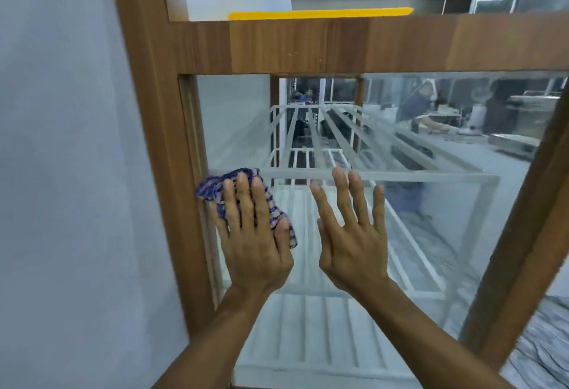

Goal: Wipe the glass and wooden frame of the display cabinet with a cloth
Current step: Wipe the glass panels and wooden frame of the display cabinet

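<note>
Two hands are up at the glass [431, 204]. Your left hand [252, 234] lies flat, fingers straight, pressing the cloth [215, 187] on the glass at its left edge, just beside the frame [163, 142]. Your right hand [351, 234] is spread wide and holds nothing; I cannot tell whether it touches the glass. Wiping the glass looks to be the step in hand. Next, I'd say, sweep right with even pressure, then take the frame.

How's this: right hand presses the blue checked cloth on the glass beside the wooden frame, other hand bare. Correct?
No. In the head view the left hand presses the blue checked cloth on the glass beside the wooden frame; the right hand is bare.
</note>
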